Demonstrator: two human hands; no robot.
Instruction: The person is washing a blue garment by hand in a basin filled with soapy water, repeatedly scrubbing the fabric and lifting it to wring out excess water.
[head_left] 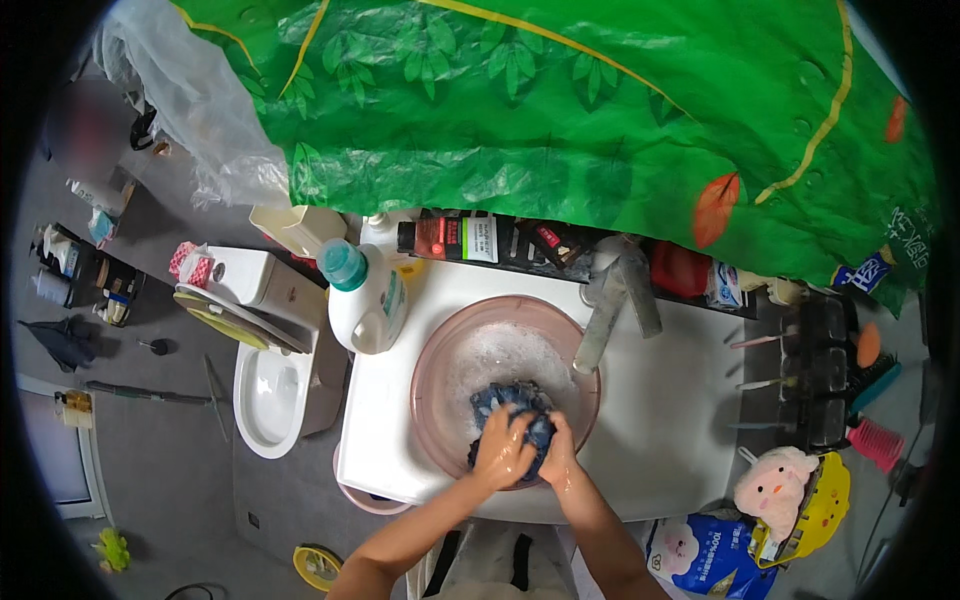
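Observation:
A pink translucent basin [430, 345] stands on the white washstand, with soapy, foamy water in it. Both my hands are inside, working on a wet dark blue cloth [520, 394] that is bunched up and flecked with suds. My left hand [505, 450] presses onto the cloth from the left, fingers curled over it. On the cloth's right edge, my right hand [560, 450] is closed round a fold. Foam clings to both hands. What the cloth is cannot be made out. Above the basin's right rim hangs the grey faucet [600, 330].
A white detergent bottle with a teal cap [368, 305] stands left of the basin. Tubes and boxes line the back ledge [500, 240] under a green plastic sheet [450, 120]. A toilet [272, 390] is at left. Toothbrush holders [815, 370] hang at right, above a pink plush [778, 490].

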